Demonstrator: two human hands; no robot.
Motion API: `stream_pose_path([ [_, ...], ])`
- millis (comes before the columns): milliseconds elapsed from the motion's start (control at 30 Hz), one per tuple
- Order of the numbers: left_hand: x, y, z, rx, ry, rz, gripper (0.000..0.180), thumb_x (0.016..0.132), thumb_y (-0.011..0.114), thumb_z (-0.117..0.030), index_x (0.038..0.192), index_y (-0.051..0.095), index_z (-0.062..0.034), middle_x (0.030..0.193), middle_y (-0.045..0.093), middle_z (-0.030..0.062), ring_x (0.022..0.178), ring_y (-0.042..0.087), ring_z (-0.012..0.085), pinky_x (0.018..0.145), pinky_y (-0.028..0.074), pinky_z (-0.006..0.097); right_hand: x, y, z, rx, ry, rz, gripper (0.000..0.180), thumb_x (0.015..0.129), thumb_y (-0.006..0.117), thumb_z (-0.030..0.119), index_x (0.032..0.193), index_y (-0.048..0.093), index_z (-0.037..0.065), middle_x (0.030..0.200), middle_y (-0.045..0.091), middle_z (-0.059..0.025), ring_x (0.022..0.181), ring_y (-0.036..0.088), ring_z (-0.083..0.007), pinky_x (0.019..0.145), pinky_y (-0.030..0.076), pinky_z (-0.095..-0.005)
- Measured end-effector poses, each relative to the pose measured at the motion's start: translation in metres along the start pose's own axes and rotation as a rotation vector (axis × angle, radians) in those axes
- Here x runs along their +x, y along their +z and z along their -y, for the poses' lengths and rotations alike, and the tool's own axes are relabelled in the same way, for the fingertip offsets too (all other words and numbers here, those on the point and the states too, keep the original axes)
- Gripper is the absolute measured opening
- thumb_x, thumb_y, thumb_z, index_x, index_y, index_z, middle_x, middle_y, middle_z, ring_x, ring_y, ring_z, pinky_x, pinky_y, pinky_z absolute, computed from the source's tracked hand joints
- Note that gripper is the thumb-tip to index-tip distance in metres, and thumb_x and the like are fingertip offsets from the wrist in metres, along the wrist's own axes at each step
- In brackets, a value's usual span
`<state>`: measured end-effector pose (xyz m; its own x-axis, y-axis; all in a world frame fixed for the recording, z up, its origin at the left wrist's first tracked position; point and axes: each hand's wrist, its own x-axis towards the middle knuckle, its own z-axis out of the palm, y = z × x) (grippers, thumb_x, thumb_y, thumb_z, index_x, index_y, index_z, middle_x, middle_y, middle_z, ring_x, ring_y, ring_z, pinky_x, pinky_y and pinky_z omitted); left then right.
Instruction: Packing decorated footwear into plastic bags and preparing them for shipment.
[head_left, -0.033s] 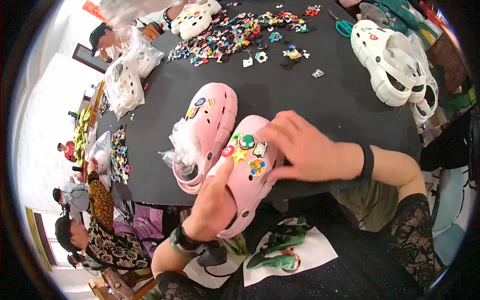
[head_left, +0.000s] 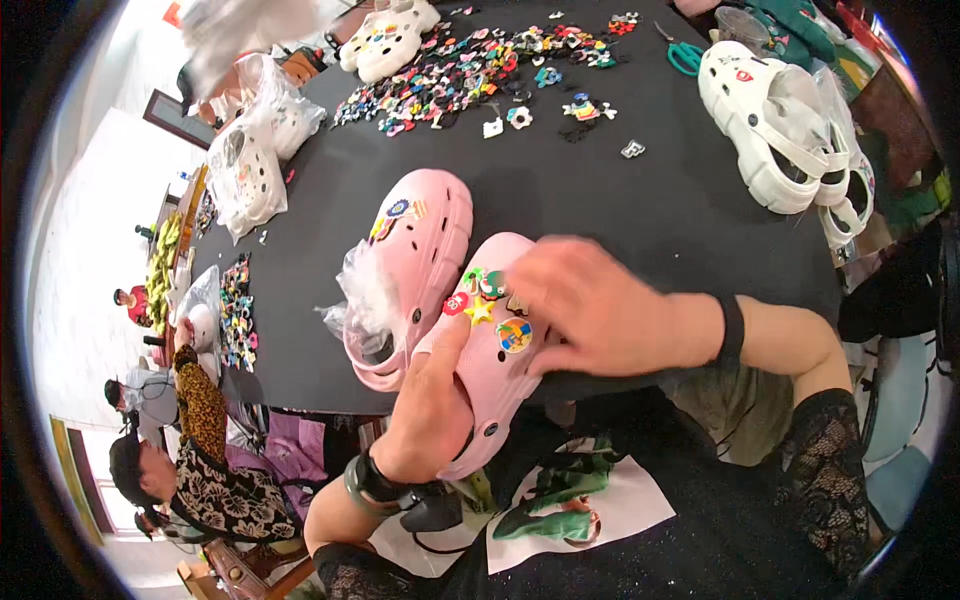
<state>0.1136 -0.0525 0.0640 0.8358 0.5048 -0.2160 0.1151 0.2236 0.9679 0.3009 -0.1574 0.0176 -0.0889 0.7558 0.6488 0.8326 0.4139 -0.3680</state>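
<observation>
A pink clog [head_left: 490, 395] is tilted at the table's near edge, with my left hand [head_left: 425, 425] gripping it. The left thumb lies on its upper, and the other fingers are hidden in the opening. Several charms sit on the toe, among them a yellow star [head_left: 481, 311] and a round blue-and-orange charm [head_left: 514, 336]. My right hand [head_left: 625, 315], slightly blurred, hovers over the toe's right side. Its fingers are curved and apart from the thumb, partly covering a green charm [head_left: 493, 284]. Beside it on the left lies a second pink clog [head_left: 440, 225] with charms and plastic wrap.
Loose charms [head_left: 470, 70] form a big pile at the back of the black table [head_left: 560, 195]. White clogs [head_left: 745, 120] and green-handled scissors [head_left: 685, 58] are at right. Bagged white clogs [head_left: 245, 180] stand at left, near another person's sleeve [head_left: 200, 400]. Printed paper [head_left: 640, 490] lies on my lap.
My right hand has shifted left over the toe, and its fingers now cover the pale charm and part of the green one. My left hand keeps its grip on the clog.
</observation>
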Motion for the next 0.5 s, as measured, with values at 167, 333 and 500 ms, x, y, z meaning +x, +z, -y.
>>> stream_pose_path([
  [167,0.002,0.01,0.006,-0.373,-0.248,-0.174,0.035,0.092,0.046,-0.009,0.124,0.045,0.0041,0.113,0.06,0.0186,0.101,0.06,0.0244,0.086,0.047,0.038,-0.016,0.02,0.027,-0.527,-0.308,0.084,0.052,0.077,0.048,0.019,0.12,0.051,-0.01,0.124,0.052,-0.0207,0.113,0.05,-0.0288,0.096,0.04,-0.038],
  [333,0.0,-0.001,0.025,0.288,0.012,-0.204,0.036,0.088,0.051,-0.004,0.122,0.046,0.0079,0.101,0.062,0.0208,0.09,0.062,0.0299,0.079,0.049,0.039,0.004,0.02,0.01,-0.275,-0.292,-0.151,0.017,0.076,0.054,0.024,0.073,0.048,0.008,0.076,0.049,-0.0064,0.075,0.052,-0.02,0.064,0.044,-0.0319],
  [500,0.006,-0.002,0.031,0.03,-0.022,-0.211,0.031,0.092,0.047,-0.014,0.117,0.05,0.0053,0.1,0.062,0.0152,0.087,0.062,0.0242,0.075,0.05,0.034,0.034,0.027,-0.013,-0.181,-0.591,-0.127,0.019,0.077,0.058,0.02,0.069,0.044,0.01,0.066,0.043,-0.001,0.059,0.048,-0.0155,0.051,0.037,-0.0281],
])
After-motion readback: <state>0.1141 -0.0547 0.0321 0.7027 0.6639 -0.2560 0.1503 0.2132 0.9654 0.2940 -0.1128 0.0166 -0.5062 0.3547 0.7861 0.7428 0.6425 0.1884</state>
